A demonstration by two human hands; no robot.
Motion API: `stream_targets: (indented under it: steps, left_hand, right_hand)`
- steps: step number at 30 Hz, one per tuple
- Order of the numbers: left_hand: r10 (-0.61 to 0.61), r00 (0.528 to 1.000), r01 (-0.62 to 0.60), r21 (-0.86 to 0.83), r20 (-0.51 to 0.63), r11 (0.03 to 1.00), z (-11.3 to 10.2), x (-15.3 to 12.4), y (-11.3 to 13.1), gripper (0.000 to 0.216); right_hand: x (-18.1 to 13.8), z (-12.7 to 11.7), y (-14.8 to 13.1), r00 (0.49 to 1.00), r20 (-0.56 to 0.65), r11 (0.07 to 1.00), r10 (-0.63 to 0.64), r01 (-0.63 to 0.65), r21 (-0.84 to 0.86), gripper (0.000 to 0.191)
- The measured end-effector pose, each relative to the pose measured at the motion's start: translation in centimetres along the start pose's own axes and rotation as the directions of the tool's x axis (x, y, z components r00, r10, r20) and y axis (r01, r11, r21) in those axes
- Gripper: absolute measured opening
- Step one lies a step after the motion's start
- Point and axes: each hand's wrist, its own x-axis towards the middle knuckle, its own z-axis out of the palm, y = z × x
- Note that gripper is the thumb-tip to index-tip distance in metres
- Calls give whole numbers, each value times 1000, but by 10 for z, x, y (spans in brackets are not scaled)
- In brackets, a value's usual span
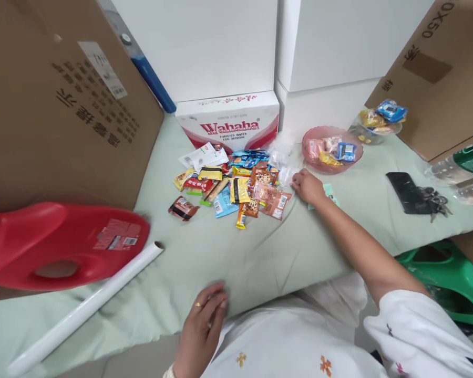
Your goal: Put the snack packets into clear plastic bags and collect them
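Note:
My right hand (308,187) reaches to the right side of a heap of wrapped snacks (240,191). Its fingers are curled together at the edge of a crumpled clear plastic bag (287,175). A mint-green packet (331,194) lies partly hidden behind that hand and wrist. The heap holds brown, yellow, blue and red wrappers, with white packets (205,156) at its upper left. Near the front edge of the cloth rests my left hand (205,325), a ring on one finger, its fingers loosely bent and nothing in them.
A pink bowl (331,163) and a clear bowl (372,135), both with snacks, stand right of a Wahaha box (228,123). A phone (404,193), keys (433,199) and bottles (469,163) lie farther right. At left are a red jug (74,236), white tube (90,304) and carton (63,131).

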Motion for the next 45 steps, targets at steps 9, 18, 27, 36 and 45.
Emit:
stream_targets:
  steps: [9, 18, 27, 36, 45]
  left_hand:
    - [-217, 975, 206, -186, -41, 961, -19, 11, 18, 23]
    - [16, 998, 19, -529, 61, 848, 49, 102, 89, 33]
    - [-98, 950, 269, -619, 296, 738, 73, 126, 78, 35]
    - [-155, 927, 360, -695, 342, 622, 68, 113, 84, 35]
    - [-379, 825, 517, -830, 419, 208, 61, 104, 52, 54]
  right_hand:
    - [-54, -44, -17, 963, 13, 703, 270, -206, 681, 29]
    - [-204, -26, -76, 802, 576, -144, 159, -559, 817, 44]
    - [-213, -34, -68, 741, 654, -143, 153, -639, 756, 48]
    - [-199, -25, -95, 655, 755, 51, -23, -753, 656, 47]
    - [-185, -31, -79, 548, 835, -21, -47, -836, 548, 46]
